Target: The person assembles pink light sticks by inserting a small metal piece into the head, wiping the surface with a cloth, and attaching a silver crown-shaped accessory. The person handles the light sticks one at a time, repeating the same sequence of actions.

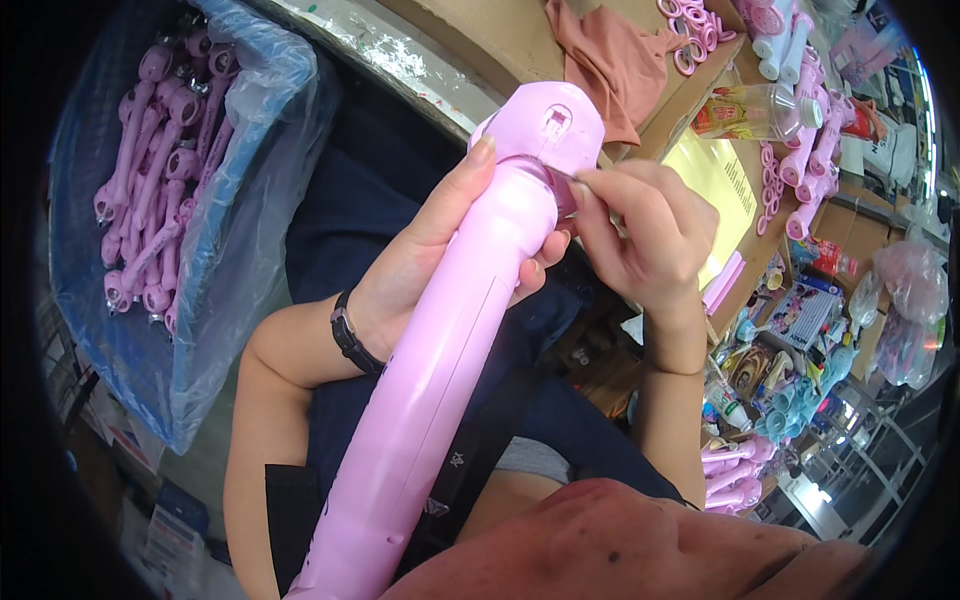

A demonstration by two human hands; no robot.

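Long pink plastic handle (440,350) lies diagonally across lap, head end up for access. Left hand (430,250) wrapped around neck, steadying it. Right hand (640,235) pinches thin metal tool (562,175) at head seam. Blue-lined bin (230,150) of pink parts sits at left, within reach.

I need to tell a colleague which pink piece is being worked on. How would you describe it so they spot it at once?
Start at the picture's middle, above the dark lap. A long pink plastic handle rises diagonally, gripped by the left hand near its wide head while the right hand touches the joint. It is far bigger than the pink parts in the blue-lined bin.
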